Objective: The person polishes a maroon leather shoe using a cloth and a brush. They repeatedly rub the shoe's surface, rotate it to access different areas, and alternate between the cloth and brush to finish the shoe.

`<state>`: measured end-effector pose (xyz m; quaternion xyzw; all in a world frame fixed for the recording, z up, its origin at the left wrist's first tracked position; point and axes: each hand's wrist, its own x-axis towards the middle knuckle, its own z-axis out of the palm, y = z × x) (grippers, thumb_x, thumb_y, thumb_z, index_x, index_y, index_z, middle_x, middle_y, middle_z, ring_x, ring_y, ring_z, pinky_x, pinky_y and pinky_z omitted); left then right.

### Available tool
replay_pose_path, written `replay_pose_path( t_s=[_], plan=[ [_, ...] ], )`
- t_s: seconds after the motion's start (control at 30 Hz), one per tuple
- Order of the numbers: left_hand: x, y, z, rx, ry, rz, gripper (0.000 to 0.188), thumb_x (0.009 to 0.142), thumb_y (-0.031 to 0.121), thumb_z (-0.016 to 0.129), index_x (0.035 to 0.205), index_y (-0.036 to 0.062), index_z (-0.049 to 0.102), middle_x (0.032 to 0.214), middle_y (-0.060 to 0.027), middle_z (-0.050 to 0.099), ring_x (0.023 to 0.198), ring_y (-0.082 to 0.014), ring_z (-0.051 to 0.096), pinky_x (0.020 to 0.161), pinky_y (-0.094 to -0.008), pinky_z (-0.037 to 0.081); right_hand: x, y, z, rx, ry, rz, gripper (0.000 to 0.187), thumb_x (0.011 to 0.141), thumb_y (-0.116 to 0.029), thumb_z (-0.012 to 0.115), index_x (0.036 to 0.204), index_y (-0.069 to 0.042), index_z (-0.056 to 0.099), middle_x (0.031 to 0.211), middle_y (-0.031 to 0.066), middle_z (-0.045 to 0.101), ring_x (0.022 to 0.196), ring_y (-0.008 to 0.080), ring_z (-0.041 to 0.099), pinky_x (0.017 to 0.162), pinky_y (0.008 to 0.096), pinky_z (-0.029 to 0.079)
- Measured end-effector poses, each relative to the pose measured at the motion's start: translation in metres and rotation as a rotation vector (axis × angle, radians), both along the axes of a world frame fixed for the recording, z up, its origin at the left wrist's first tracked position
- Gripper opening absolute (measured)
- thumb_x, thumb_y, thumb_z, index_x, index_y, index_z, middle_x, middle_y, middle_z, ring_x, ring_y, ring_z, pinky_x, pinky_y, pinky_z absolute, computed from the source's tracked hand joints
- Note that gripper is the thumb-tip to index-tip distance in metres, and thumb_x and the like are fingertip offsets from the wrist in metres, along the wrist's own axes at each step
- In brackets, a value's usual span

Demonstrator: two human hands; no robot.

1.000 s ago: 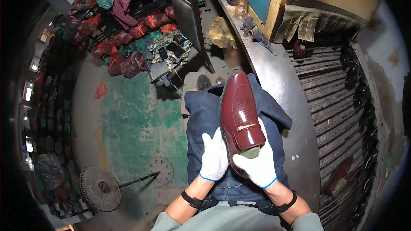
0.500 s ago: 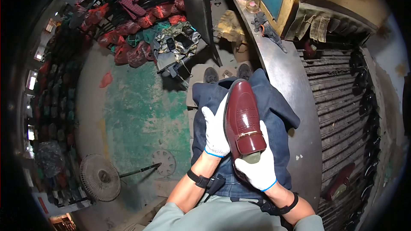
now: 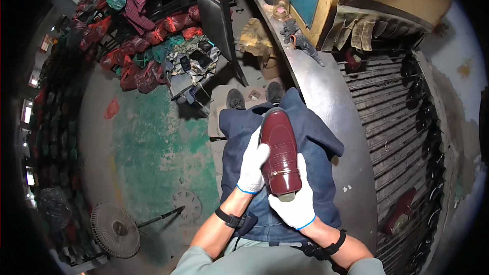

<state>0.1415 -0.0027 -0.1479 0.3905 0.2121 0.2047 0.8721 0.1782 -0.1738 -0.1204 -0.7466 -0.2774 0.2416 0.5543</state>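
A glossy maroon loafer (image 3: 281, 145) with a gold-coloured strap bar lies over my lap, its toe pointing away from me and its upper facing up. A dull green block, seemingly a shoe last (image 3: 287, 197), shows at the heel opening. My left hand (image 3: 251, 167), in a white knitted glove, grips the shoe's left side, thumb on its edge and fingers partly hidden beneath. The heel end rests in my right hand (image 3: 296, 204), gloved alike, with its fingers along the right side and underneath. A dark blue apron (image 3: 239, 137) covers my legs.
To my right runs a metal ledge (image 3: 331, 102) bearing a dark glove (image 3: 300, 43) and a jar (image 3: 281, 5). Beyond it, a slatted conveyor (image 3: 392, 147) carries another maroon shoe (image 3: 400, 211). A fan (image 3: 116, 229) stands at left; a chair (image 3: 196, 69) holds camouflage cloth.
The whole view has shifted slightly. The shoe has been turned a little, and less of the green block shows. My left thumb has moved in against the shoe's side.
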Motion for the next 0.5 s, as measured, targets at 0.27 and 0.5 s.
replay_pose_path(
  t_s=[0.27,0.5],
  plan=[
    [-0.009,0.022,0.027,-0.212,-0.135,-0.072,0.105,0.108,0.084,0.027,0.179,0.0067,0.021,0.183,-0.0136,0.030,0.165,-0.0304,0.036,0.137,-0.0469,0.029,0.033,-0.025,-0.005,0.243,0.949,0.131,0.106,0.075,-0.003,0.090,0.169,-0.002,0.041,0.159,0.0137,0.061,0.143,0.0273,0.062,0.123,0.0434,0.049],
    [0.012,0.004,0.023,-0.210,-0.020,0.047,0.077,0.119,0.064,0.026,0.180,0.0165,0.024,0.183,-0.0053,0.032,0.164,-0.0243,0.038,0.137,-0.0406,0.030,0.042,-0.029,0.008,0.345,1.315,0.091,0.091,0.081,0.002,0.081,0.165,-0.003,0.046,0.155,0.0160,0.064,0.138,0.0307,0.066,0.120,0.0454,0.054]
  ],
)
